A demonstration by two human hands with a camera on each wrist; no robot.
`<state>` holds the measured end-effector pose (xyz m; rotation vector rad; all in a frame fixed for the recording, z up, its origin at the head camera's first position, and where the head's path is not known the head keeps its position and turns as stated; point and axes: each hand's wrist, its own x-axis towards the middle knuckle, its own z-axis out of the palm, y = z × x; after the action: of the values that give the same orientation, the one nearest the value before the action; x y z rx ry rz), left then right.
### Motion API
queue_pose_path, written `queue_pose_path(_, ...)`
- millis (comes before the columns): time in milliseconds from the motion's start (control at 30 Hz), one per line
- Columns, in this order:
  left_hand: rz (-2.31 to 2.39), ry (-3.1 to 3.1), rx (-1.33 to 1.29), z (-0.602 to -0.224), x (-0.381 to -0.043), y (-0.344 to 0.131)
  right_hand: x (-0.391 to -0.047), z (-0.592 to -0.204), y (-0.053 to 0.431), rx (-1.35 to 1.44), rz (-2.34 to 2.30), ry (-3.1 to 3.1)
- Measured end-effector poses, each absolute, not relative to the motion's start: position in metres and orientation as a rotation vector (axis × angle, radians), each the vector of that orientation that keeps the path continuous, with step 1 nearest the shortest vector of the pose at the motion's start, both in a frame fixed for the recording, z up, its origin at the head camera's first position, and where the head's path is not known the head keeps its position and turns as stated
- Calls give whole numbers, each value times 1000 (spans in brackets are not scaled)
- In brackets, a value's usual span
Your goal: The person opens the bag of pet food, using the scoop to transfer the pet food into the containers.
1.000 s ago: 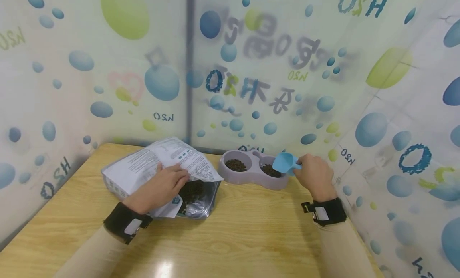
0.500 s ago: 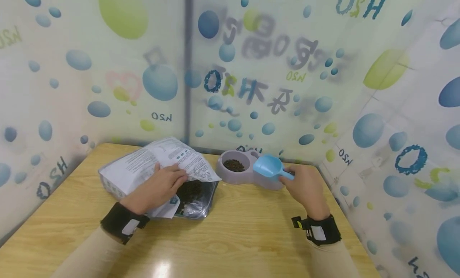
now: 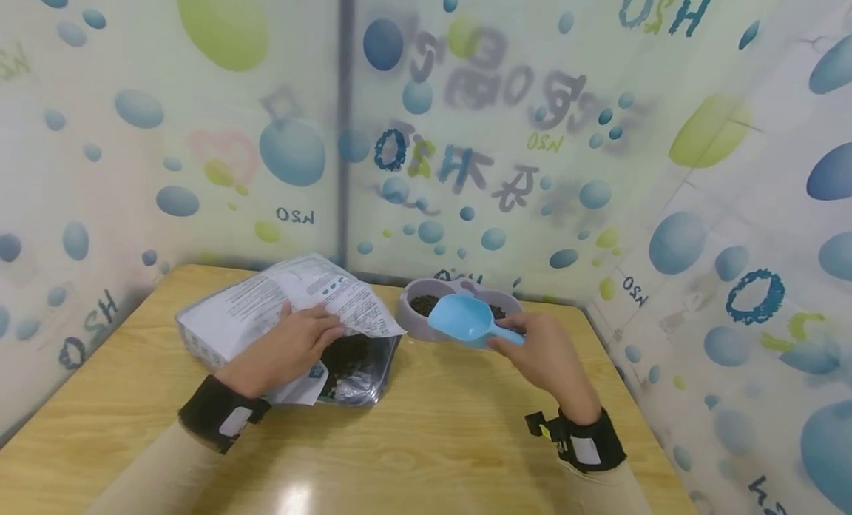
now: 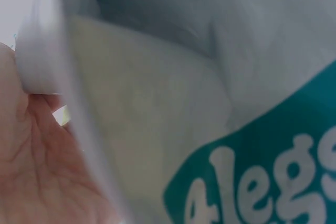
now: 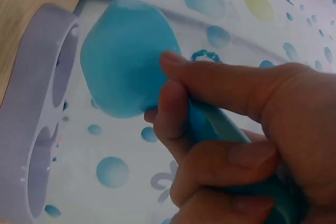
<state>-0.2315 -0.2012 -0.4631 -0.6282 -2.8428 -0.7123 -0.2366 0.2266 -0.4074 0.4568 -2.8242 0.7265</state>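
My right hand grips the handle of a light blue scoop, held in front of the double pet bowl; no food shows in the scoop. Dark kibble lies in both bowl hollows, the right one partly covered by the scoop. In the right wrist view, fingers and thumb curl round the scoop's handle. My left hand holds the upper layer of a white pet food bag, lying on its side with its mouth agape. Kibble shows inside. The left wrist view shows the bag's printed side close up.
Everything stands on a wooden table. Walls with blue and green dots close in behind and on both sides. The bag's silvery inner lining lies open toward the table's middle.
My right hand has carried the scoop leftward from above the right hollow to in front of the bowl. The left hand stays on the bag. The head view has shifted slightly.
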Motion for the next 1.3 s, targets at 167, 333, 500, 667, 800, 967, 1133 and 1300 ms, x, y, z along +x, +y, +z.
queue_pose_path(167,-733,-2859,-605,-462,-233,-201,-227,-399,217,584,810,-2883)
queue_pose_path(333,-725,-2878,-603,-462,-232,-199,-219,-397,213,715,970,-2942)
queue_pose_path(500,-731,-2873,-616,-463,-232,-196,-212,-399,206,868,1018,-2948)
queue_pose_path(667,-723,-2873,-615,-462,-232,-197,-210,-404,190,986,967,-2936)
queue_pose_path(800,-692,-2889,-604,-461,-231,-200,-211,-410,174,1072,996,-2934)
queue_pose_path(967,-673,-2898,-605,-461,-230,-200,-211,-416,157,1079,975,-2929)
queue_pose_path(1133,-675,-2906,-608,-459,-232,-198,-211,-419,144,1029,902,-2963)
queue_pose_path(1300,-636,-2900,-631,-459,-231,-198,-210,-425,134,1044,898,-2956)
